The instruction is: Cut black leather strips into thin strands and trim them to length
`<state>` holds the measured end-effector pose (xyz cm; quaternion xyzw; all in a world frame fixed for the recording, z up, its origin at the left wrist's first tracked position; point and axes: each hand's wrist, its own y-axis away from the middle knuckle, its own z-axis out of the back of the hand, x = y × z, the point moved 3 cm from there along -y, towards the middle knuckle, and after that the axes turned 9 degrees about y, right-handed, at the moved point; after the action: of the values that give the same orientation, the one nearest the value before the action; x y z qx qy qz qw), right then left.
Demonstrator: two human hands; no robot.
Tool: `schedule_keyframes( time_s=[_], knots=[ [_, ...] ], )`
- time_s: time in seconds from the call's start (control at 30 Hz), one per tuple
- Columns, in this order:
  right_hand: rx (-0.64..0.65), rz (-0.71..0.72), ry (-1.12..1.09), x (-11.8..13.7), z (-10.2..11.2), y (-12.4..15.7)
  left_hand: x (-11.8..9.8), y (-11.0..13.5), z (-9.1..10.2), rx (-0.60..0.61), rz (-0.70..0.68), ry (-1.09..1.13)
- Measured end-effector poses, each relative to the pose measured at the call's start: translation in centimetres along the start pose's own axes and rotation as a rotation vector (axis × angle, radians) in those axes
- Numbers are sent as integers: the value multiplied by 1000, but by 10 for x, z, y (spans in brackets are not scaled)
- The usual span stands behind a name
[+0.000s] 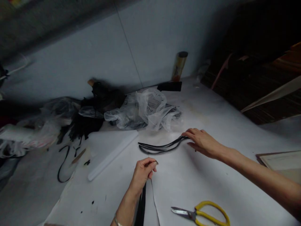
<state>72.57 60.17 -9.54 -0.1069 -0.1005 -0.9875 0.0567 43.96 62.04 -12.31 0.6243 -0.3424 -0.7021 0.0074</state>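
Observation:
My right hand [199,142] is closed over one end of a bundle of thin black strips [157,149], which lies curved on the white table covering. Closer to me, my left hand [145,169] pinches the end of a black strip [141,204] that hangs down toward the bottom edge, partly hidden behind my wrist. A thin dark line runs down beside it; I cannot tell if it is a thread or an edge. Yellow-handled scissors [199,213] lie with blades slightly apart at the lower right, touched by neither hand.
Crumpled clear plastic bags [150,110] sit against the wall, with a yellow can [180,66] behind them. Folded white paper [110,150], a loose black strip [62,166] and black scraps lie at left. A flat framed board [282,161] rests at right.

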Motion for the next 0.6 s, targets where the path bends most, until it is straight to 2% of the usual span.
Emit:
schedule_keyframes(
  time_s=[0.07, 0.13, 0.2, 0.3, 0.43, 0.6],
  knots=[
    [2, -6, -480, 36, -1, 11, -3, 15, -4, 19, 4, 55],
    [133, -15, -940, 77, -9, 21, -8, 29, -8, 33, -4, 108],
    [188, -51, -1147, 113, -16, 30, -12, 42, -11, 37, -17, 170],
    [216, -82, -1246, 151, -21, 38, -12, 59, -10, 22, -33, 244],
    [222, -77, -1261, 181, -21, 48, -5, 81, 0, -21, -61, 267],
    [198, -39, -1080, 218, -14, 63, -2, 116, 14, -16, -121, 346]
  ],
)
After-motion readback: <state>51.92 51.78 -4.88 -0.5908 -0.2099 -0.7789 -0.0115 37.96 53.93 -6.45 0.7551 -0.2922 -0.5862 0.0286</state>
